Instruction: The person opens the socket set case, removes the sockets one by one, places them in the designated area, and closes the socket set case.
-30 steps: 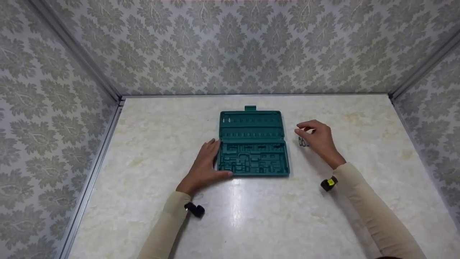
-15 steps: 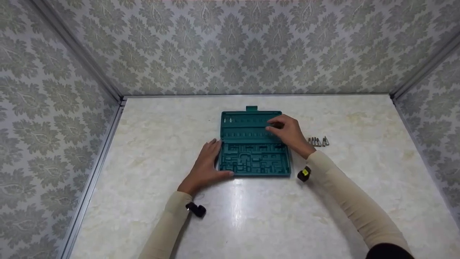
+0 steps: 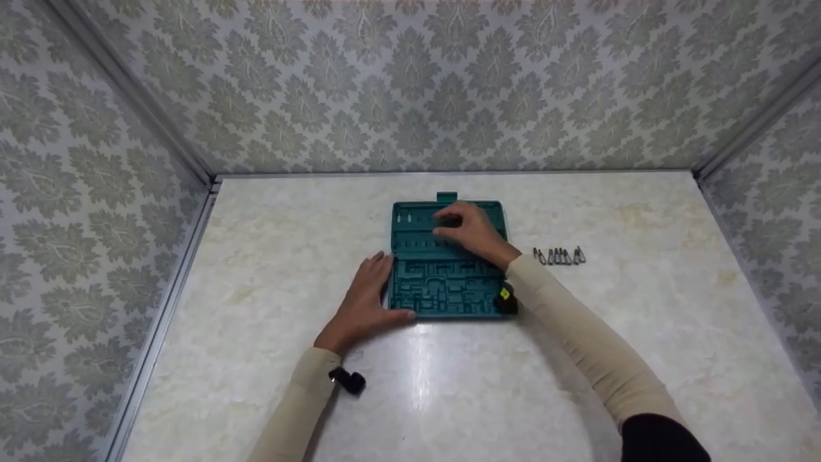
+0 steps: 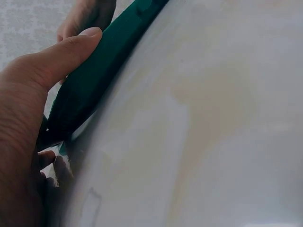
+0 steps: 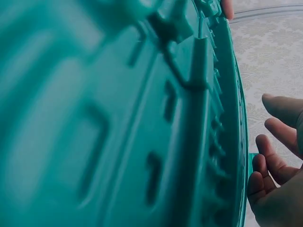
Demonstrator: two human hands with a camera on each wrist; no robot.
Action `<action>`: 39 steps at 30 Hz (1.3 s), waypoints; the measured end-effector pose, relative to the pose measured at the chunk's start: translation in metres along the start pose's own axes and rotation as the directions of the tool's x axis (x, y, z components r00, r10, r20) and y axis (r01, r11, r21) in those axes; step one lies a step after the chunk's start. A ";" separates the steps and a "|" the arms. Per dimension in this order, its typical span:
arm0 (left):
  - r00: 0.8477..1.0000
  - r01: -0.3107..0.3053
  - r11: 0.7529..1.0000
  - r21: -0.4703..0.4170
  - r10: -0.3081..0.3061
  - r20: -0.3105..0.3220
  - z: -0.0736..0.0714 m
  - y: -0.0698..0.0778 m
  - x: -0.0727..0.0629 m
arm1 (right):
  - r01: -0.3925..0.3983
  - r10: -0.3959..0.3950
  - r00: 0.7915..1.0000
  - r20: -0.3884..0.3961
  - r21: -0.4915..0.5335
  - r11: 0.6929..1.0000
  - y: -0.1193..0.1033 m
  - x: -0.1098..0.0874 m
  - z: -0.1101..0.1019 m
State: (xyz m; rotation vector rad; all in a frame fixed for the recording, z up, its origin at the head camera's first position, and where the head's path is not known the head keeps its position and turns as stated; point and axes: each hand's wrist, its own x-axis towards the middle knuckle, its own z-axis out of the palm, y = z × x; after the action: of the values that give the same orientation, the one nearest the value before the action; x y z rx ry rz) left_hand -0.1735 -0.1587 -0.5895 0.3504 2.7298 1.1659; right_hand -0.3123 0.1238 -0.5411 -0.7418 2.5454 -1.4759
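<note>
A green plastic bit case (image 3: 449,289) lies opened flat on the table, its lid pointing away. Two small silver bits (image 3: 404,217) sit in the lid's far-left slots. My left hand (image 3: 362,301) rests against the case's near left corner. Its fingers lie along the left side and its thumb (image 4: 71,52) touches the front edge. Over the lid is my right hand (image 3: 471,231), thumb and forefinger bent toward each other with a gap showing. Whether a bit is between those fingers I cannot make out. Several screwdriver bits (image 3: 559,256) lie in a row right of the case.
The case's lower half has moulded compartments, and its latch tab (image 3: 447,196) points to the back. Patterned wall panels (image 3: 414,83) stand behind the pale table (image 3: 256,256) and at both sides. My right sleeve (image 3: 577,327) crosses over the table.
My right hand has moved left from the loose bits to above the lid, uncovering the row of bits. My left hand has stayed at the case's corner.
</note>
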 end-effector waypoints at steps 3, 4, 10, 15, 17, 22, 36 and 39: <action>1.000 -0.016 1.000 -0.006 0.016 -0.004 -0.001 -0.003 -0.001 | 0.011 -0.011 1.000 0.024 -0.018 1.000 -0.001 0.011 0.006; 1.000 -0.025 1.000 -0.008 0.025 -0.004 -0.002 -0.003 -0.001 | 0.017 -0.016 0.999 0.030 -0.024 1.000 -0.001 0.015 0.007; 1.000 -0.023 1.000 -0.020 0.023 0.002 -0.002 -0.004 -0.003 | 0.033 -0.031 0.998 0.057 -0.041 0.999 0.000 0.031 0.018; 1.000 0.001 1.000 -0.021 -0.001 0.001 -0.001 -0.004 -0.004 | 0.039 -0.037 0.999 0.040 -0.068 0.997 0.003 0.042 0.031; 1.000 0.007 1.000 -0.019 -0.007 -0.003 -0.001 -0.004 -0.004 | 0.031 -0.029 0.999 0.032 -0.086 0.996 0.002 0.045 0.034; 1.000 0.012 1.000 -0.023 -0.012 -0.001 -0.002 -0.002 -0.004 | -0.010 0.015 0.999 0.033 -0.146 0.989 -0.004 0.048 0.037; 0.999 -0.031 0.999 -0.019 0.031 0.010 -0.001 -0.002 0.000 | -0.210 0.226 0.972 0.071 -0.187 0.960 -0.021 0.056 0.040; 0.999 -0.029 1.000 -0.013 0.029 0.013 -0.002 -0.001 0.000 | -0.257 0.262 0.965 0.030 -0.111 0.960 -0.021 0.055 0.043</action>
State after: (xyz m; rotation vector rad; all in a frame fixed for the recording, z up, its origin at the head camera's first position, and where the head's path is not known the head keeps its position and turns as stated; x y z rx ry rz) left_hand -0.1742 -0.1606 -0.5888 0.3956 2.7130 1.1836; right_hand -0.3394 0.0560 -0.5380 -0.4245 2.5840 -1.2368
